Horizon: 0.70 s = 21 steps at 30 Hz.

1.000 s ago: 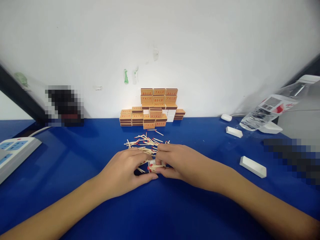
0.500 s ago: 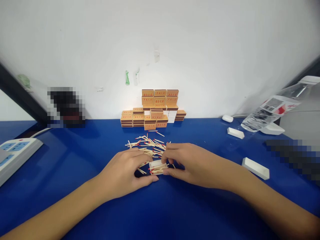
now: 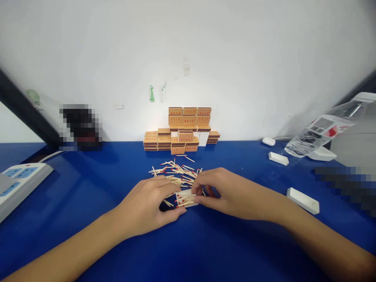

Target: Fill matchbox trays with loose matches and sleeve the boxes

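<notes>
Up front, the glossy blue worktop lies free; red-tipped wooden matches (orange cardboard matchboxes behind) obstruct the middle.

Got a plain blue desk, slightly glossy. Carries stacked matchboxes far centre, loose red-tipped matches scattered just nearer, and an open white tray at the near side of that scatter. Has a white power strip at left, blurred dark item far left. Supports, at right, two oblong white pieces, a clear bottle, a blurred black item.
</notes>
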{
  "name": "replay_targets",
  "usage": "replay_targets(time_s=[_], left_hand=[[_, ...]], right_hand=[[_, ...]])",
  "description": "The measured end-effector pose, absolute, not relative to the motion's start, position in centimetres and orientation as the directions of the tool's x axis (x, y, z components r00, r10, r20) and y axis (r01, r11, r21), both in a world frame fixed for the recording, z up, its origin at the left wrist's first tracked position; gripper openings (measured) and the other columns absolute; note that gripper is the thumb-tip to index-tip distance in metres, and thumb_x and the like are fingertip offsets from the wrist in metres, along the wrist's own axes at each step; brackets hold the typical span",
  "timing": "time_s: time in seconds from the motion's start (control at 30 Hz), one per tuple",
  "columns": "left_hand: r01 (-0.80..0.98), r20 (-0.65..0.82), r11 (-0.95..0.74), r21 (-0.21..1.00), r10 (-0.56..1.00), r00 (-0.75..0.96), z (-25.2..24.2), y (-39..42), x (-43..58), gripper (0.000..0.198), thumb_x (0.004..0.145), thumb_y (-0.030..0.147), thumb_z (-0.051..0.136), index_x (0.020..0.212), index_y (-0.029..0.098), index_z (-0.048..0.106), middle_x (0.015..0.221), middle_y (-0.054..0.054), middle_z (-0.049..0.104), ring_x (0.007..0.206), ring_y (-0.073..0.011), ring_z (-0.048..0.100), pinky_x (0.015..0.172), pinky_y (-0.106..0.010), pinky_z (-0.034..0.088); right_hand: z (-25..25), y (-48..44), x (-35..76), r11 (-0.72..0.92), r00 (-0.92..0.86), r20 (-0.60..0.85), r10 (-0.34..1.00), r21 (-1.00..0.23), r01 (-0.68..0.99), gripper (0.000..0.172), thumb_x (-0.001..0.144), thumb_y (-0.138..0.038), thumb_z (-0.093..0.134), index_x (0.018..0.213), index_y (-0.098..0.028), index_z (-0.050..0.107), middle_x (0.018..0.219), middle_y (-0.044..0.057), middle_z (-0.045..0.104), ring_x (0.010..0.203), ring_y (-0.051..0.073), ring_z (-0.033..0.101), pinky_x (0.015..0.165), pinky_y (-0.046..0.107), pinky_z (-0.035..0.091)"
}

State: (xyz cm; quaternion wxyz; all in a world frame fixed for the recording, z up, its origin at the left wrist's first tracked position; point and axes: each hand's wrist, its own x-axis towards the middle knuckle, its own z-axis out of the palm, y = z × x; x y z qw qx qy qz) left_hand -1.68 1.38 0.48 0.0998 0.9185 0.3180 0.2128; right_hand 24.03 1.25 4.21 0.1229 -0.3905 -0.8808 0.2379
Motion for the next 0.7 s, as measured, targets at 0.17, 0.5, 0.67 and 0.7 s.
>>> replay_targets(time_s=[0.17,0.5,0.67,0.7], left_hand=[[0.536,0.341,-0.785,0.311,0.619,0.708,0.51,1.40,-1.65,0.024,0.092,0.037,0.075,0.109,0.020,0.073,0.090,-0.003,0.074,0.081,-0.0212,0.068,0.069,-0.032,0.050],[0.539,0.338,-0.783,0.312,0.621,0.707,0.52,1.34,-1.74,0.024,0.093,0.036,0.074,0.111,0.020,0.073,0.092,-0.003,0.075,0.084,-0.0219,0.069,0.072,-0.033,0.052],[0.557,0.318,-0.774,0.302,0.632,0.706,0.51,1.30,-1.68,0.025,0.094,0.039,0.073,0.110,0.020,0.073,0.093,-0.004,0.075,0.084,-0.0226,0.069,0.071,-0.034,0.052],[0.560,0.315,-0.772,0.300,0.634,0.706,0.52,1.30,-1.66,0.025,0.095,0.039,0.072,0.111,0.020,0.073,0.094,-0.004,0.075,0.084,-0.0226,0.069,0.071,-0.034,0.052]], right_hand=[[3.92,1.41,23.92,0.616,-0.677,0.082,0.732,-0.505,0.605,0.011,0.096,-0.016,0.064,0.089,-0.021,0.072,0.086,-0.001,0.072,0.076,0.014,0.060,0.071,0.027,0.042],[3.98,1.31,23.82,0.623,-0.666,0.105,0.739,-0.482,0.616,0.005,0.093,-0.015,0.068,0.092,-0.020,0.069,0.085,-0.001,0.068,0.075,0.013,0.057,0.068,0.026,0.040],[3.81,1.17,23.68,0.641,-0.695,0.086,0.714,-0.479,0.600,0.015,0.096,-0.014,0.064,0.082,-0.019,0.065,0.084,-0.001,0.066,0.077,0.013,0.056,0.070,0.027,0.041],[3.78,1.15,23.64,0.645,-0.701,0.083,0.709,-0.479,0.596,0.015,0.096,-0.014,0.064,0.082,-0.019,0.066,0.084,0.000,0.066,0.077,0.014,0.056,0.070,0.027,0.041]])
